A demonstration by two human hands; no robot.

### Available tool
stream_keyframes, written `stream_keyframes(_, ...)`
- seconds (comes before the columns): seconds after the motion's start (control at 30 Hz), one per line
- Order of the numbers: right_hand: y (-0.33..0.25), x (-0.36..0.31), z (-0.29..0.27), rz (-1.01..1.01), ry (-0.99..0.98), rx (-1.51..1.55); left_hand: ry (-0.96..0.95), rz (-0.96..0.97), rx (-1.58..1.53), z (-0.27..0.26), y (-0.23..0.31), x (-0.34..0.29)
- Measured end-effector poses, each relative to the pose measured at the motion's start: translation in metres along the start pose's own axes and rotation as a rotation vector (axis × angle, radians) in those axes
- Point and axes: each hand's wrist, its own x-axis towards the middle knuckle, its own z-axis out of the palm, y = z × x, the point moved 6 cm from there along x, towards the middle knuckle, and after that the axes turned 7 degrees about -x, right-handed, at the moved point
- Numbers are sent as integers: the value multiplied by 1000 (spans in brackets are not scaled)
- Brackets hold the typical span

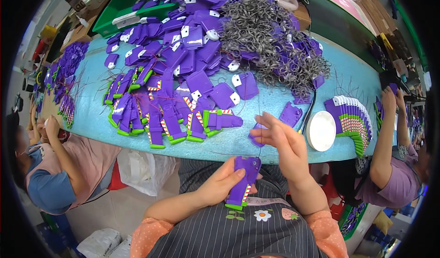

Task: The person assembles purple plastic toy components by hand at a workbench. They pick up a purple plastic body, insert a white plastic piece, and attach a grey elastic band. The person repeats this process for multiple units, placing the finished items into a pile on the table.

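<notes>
My left hand (224,180) is closed round a flat purple plastic piece (244,173) with a green end and a red-and-white striped edge, held upright above my lap. From the piece's upper right corner a thin dark wire (260,153) rises toward my right hand (286,143). That hand is raised just above, its fingers stretched out and apart; I cannot tell whether the wire touches them. Partly hidden behind those fingers, a purple part (255,136) lies at the table's near edge. Another purple part (290,114) rests just beyond.
Purple-and-white casings (188,52) are heaped on the blue table (98,120), beside tangled grey wires (266,33) and striped purple-green pieces (172,120). A white round dish (321,131) sits near a fanned row of pieces (350,120). People work at both sides.
</notes>
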Motion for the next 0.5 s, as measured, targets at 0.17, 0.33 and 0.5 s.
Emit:
stream_keyframes(0.17, -40, 1, 7, -258, 55, -359, 55, -35, 6, -5, 9, 3)
stream_keyframes(0.33, -44, -34, 11, -509, 104, -764, 125, 355, 87, 7, 44, -7)
stream_keyframes(0.5, -46, -41, 10, -702, 227, -952, 90, 494, 173, 25, 44, -6)
